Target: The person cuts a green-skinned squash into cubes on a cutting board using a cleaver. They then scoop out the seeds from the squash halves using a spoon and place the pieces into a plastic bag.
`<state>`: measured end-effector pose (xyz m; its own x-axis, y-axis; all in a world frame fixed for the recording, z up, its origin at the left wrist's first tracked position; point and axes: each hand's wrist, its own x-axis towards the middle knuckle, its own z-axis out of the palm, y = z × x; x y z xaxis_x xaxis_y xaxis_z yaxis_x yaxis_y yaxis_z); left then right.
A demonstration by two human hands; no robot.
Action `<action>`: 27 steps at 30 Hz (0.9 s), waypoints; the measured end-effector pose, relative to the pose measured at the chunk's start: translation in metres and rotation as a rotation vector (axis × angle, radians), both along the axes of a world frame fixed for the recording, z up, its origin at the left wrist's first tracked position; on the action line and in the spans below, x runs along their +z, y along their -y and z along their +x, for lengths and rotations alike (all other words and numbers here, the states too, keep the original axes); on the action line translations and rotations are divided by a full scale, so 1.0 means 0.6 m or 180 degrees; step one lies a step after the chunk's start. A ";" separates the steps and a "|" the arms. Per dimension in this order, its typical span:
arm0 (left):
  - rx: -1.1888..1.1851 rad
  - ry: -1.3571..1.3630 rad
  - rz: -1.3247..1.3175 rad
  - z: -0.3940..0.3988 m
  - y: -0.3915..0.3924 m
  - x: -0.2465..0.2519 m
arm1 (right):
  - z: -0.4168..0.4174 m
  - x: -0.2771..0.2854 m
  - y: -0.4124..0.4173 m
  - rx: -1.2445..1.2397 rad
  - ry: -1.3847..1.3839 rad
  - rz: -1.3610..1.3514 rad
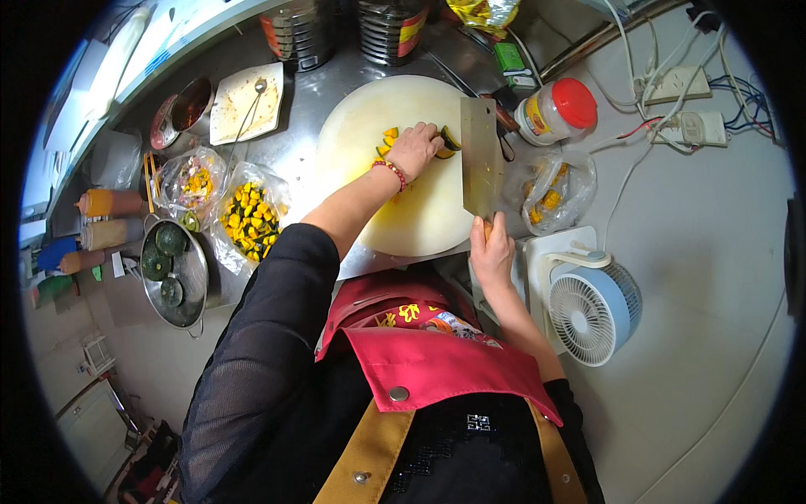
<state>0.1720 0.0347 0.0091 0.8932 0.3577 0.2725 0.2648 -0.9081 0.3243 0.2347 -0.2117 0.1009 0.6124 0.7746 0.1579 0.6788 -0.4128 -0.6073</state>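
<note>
My left hand, with a red bead bracelet at the wrist, rests over green-skinned squash on a round white cutting board. Its curled fingers press on a squash wedge near the board's right side; the palm hides part of it. Small cut squash pieces with yellow-orange flesh lie just left of that hand. My right hand grips the wooden handle of a cleaver. The broad steel blade is at the board's right edge, apart from the squash.
Left of the board are a plastic bag of squash chunks, a metal colander with whole green squashes, and a stained square plate. At right stand a red-lidded jar, a bag of yellow pieces and a small fan.
</note>
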 end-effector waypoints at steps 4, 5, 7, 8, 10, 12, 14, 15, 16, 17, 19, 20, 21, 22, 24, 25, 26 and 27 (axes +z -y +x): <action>-0.0086 -0.0319 0.0317 0.016 -0.016 -0.002 | 0.011 0.002 0.025 -0.0017 0.0017 0.0083; -0.0080 -0.0323 0.0295 0.012 -0.019 0.006 | 0.013 -0.001 0.028 0.0012 -0.0002 0.0052; 0.0126 -0.0058 0.0226 -0.009 -0.028 0.046 | 0.009 -0.007 0.032 0.0117 -0.0108 -0.0029; 0.0308 0.0135 0.0179 -0.028 -0.040 0.056 | 0.004 -0.010 0.032 0.0216 -0.0193 -0.0075; 0.0725 0.0486 0.0147 -0.084 -0.069 0.080 | -0.007 -0.020 0.024 0.0473 -0.0254 -0.0344; 0.1201 0.0869 0.0289 -0.161 -0.078 0.107 | -0.026 -0.027 0.012 0.0876 -0.0501 -0.0670; 0.1631 0.1000 0.0354 -0.230 -0.060 0.118 | -0.042 -0.044 -0.005 0.1324 -0.0564 -0.1042; 0.1821 0.0901 0.0282 -0.258 -0.048 0.113 | -0.047 -0.060 -0.011 0.1522 -0.0560 -0.1027; 0.1866 0.0763 0.0342 -0.282 -0.034 0.102 | -0.051 -0.067 -0.017 0.1611 -0.0475 -0.1170; 0.1859 0.0650 0.0364 -0.298 -0.017 0.088 | -0.054 -0.073 -0.024 0.1693 -0.0389 -0.1313; 0.1789 0.0513 0.0027 -0.308 0.031 0.059 | -0.052 -0.084 -0.032 0.1454 -0.0441 -0.1363; 0.1674 0.0606 -0.0105 -0.304 0.051 0.039 | -0.050 -0.088 -0.037 0.1336 -0.0462 -0.1390; 0.1650 0.0580 -0.0353 -0.290 0.075 0.026 | -0.044 -0.091 -0.040 0.1163 -0.0315 -0.1588; 0.1589 0.0528 -0.0489 -0.278 0.091 0.013 | -0.040 -0.089 -0.044 0.1083 -0.0277 -0.1523; 0.1382 0.0301 -0.0495 -0.265 0.112 -0.008 | -0.033 -0.074 -0.052 0.1022 -0.0248 -0.1419; 0.1315 0.0216 -0.0480 -0.261 0.116 -0.013 | -0.033 -0.060 -0.060 0.1130 -0.0220 -0.1460; 0.1303 0.0202 -0.0514 -0.260 0.116 -0.017 | -0.034 -0.043 -0.067 0.1237 -0.0194 -0.1501; 0.1283 0.0182 -0.0541 -0.262 0.113 -0.014 | -0.036 -0.030 -0.075 0.1337 -0.0175 -0.1536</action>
<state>0.0151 -0.0334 0.0009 0.6583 0.7185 0.2246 0.5641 -0.6684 0.4847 0.2129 -0.1670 0.0828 0.2386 0.9264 -0.2914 0.8152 -0.3541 -0.4582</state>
